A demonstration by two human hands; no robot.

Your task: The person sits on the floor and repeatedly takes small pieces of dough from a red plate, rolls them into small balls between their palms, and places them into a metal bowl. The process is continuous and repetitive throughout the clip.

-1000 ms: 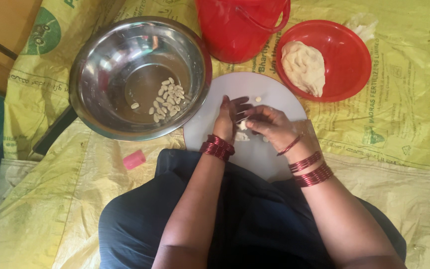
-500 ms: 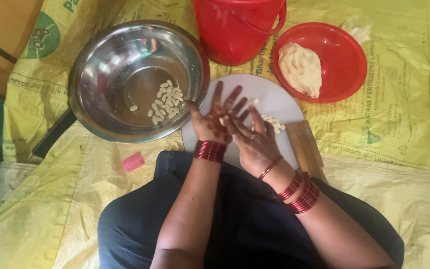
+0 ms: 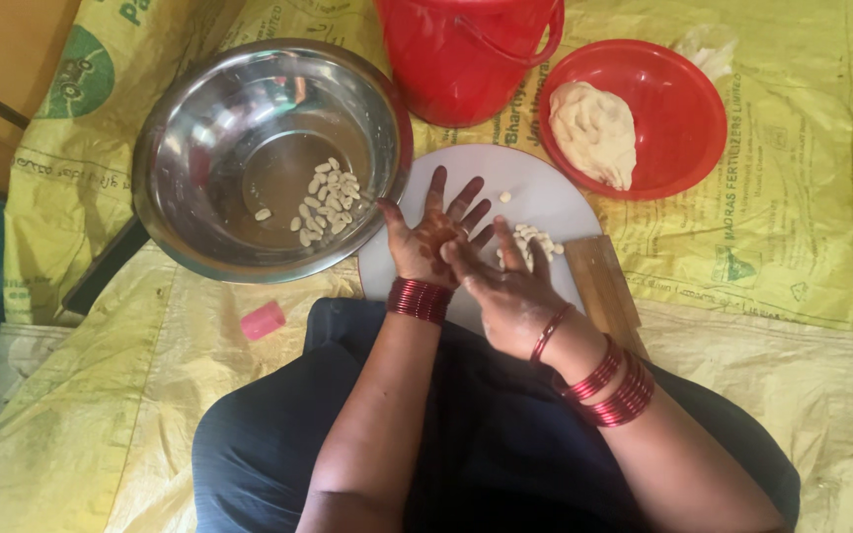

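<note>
Underneath, yellow sacking (image 3: 762, 257), round white board (image 3: 545, 188).

One head-worn camera looks steeply down, from close above, over the person's lap onto the round white board (image 3: 535, 192). Beyond the board lies the red bucket (image 3: 466, 54), cut off by the top edge.

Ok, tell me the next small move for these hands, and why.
Probably roll the right hand across the open left palm: the hands overlap above the white board, and small dough pieces lie there like those in the steel bowl.
</note>
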